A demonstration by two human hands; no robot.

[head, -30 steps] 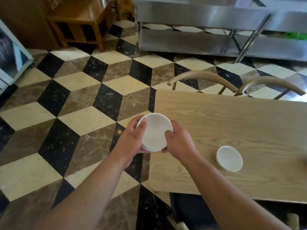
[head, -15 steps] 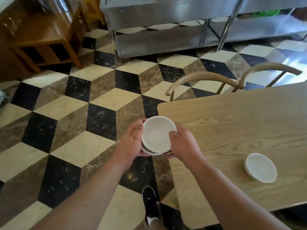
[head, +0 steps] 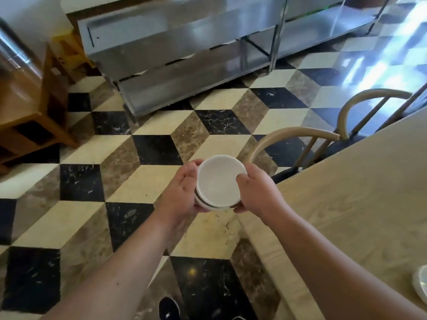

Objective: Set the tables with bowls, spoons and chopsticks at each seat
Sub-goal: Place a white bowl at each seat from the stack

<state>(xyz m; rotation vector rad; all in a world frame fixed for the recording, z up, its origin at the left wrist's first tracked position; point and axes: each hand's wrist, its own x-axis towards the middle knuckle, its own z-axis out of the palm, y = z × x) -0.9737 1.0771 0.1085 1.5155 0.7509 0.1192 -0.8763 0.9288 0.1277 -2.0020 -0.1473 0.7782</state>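
- A shoe (head: pixel 169 309) shows at the bottom edge on the tiled floor (head: pixel 80 181), so the person is standing off the end of the table (head: pixel 358 215), not at a seat.
- One bowl (head: pixel 421 285) already sits on the table at the far right edge of the view, half cut off and well apart from the hands.
- The left hand (head: pixel 182 192) cups the stack (head: pixel 218 181) of white bowls from the left, thumb up along the rim and fingers curled underneath.
- The right hand (head: pixel 256 190) grips the opposite side, thumb hooked over the top rim and fingers wrapped under the base.
- The stack hangs over the floor, just beside the table's corner and not above the tabletop. How many bowls it holds cannot be told.
- Just beyond the stack stands a chair (head: pixel 291 139), tucked at the table's far side, with a far chair (head: pixel 369 98) next to it.
- Behind them are a steel bench (head: pixel 184 54) and, to the left, a wooden cabinet (head: pixel 30 107).
- Step in hand, as I judge it: carrying bowls round the table end to the next seat.
- The next move calls for reaching the chair's place, lifting off the top bowl with one hand while the other supports the rest, and setting it down flat.
- No spoons or chopsticks are in view; that part looks undone.
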